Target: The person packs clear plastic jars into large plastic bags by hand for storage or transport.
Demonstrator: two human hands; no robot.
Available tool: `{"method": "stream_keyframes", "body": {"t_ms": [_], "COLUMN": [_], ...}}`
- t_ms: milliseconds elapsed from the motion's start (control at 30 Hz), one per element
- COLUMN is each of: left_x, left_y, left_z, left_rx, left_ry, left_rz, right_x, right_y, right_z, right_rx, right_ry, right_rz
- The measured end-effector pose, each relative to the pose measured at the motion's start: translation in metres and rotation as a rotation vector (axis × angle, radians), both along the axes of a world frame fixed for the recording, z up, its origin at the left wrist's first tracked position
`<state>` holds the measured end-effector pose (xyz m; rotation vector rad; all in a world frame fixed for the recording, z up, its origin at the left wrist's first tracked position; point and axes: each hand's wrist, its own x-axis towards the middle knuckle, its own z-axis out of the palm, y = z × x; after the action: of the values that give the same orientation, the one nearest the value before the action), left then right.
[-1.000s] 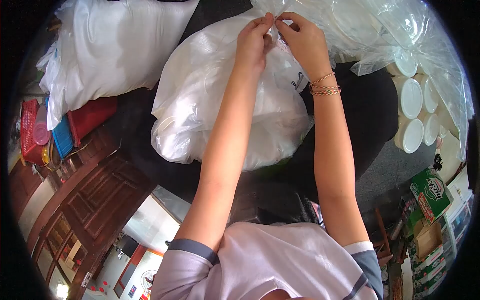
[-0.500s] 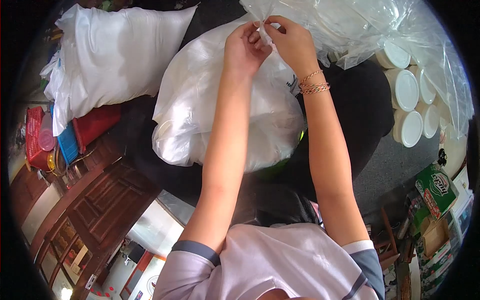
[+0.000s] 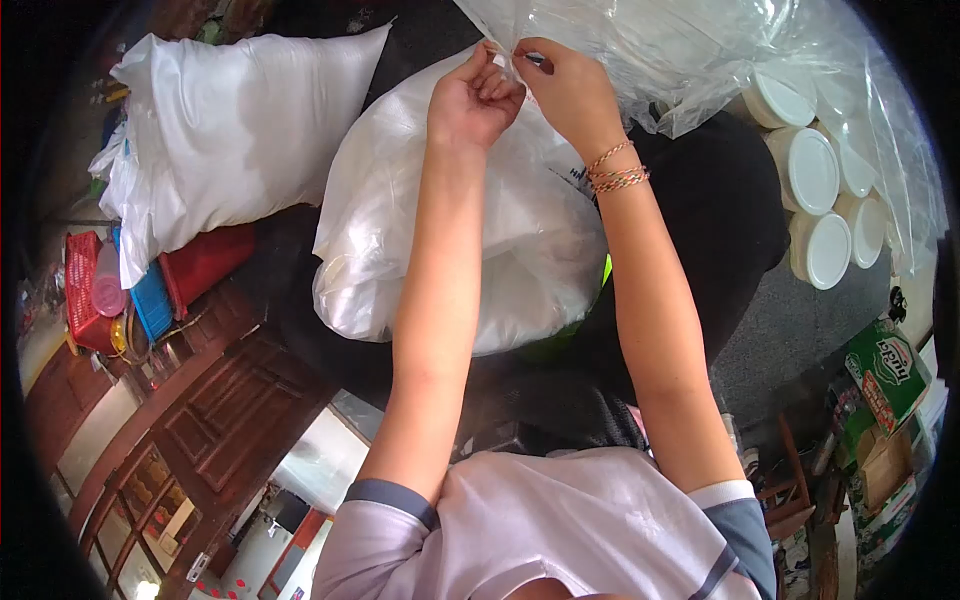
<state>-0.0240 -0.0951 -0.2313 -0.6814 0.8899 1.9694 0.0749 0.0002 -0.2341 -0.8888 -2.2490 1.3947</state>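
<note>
A big white plastic sack [image 3: 400, 210], full and rounded, rests across my lap. Beyond it, clear plastic sheeting [image 3: 640, 60] spreads out and narrows to a gathered, twisted part between my hands. My left hand [image 3: 476, 102], palm turned up with fingers curled, pinches this clear plastic at thumb and fingertip. Right beside it, my right hand [image 3: 572, 92] grips the same gathered plastic between thumb and forefinger. Braided bracelets [image 3: 618, 180] circle the right wrist. The hands are close together at the far edge of the white sack.
Another full white sack [image 3: 240, 140] lies at the left, above red and blue plastic baskets [image 3: 85, 290]. Several white-lidded tubs [image 3: 812, 170] stand on the grey floor [image 3: 770, 310] at right, partly under the clear plastic. A green box [image 3: 888, 372] sits lower right.
Both hands have shifted slightly left, and a small gap has opened between their fingertips. The clear plastic has moved with them, while the head view has tilted a little.
</note>
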Motion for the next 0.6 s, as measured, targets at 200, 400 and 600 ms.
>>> {"method": "stream_keyframes", "body": {"t_ms": [200,400,600], "left_x": [-0.006,-0.023,-0.022], "left_y": [-0.006,-0.006,-0.019], "left_z": [0.025,0.034,0.005], "left_rx": [-0.586,-0.317,0.253], "left_ry": [0.762,0.683,0.078], "left_rz": [-0.632,-0.622,-0.155], "right_x": [0.003,0.002,0.003], "right_y": [-0.001,-0.001,-0.001], "right_z": [-0.001,0.000,0.002], "right_rx": [0.090,0.034,0.037], "right_ry": [0.013,-0.015,0.033], "right_rz": [0.010,0.017,0.020]}}
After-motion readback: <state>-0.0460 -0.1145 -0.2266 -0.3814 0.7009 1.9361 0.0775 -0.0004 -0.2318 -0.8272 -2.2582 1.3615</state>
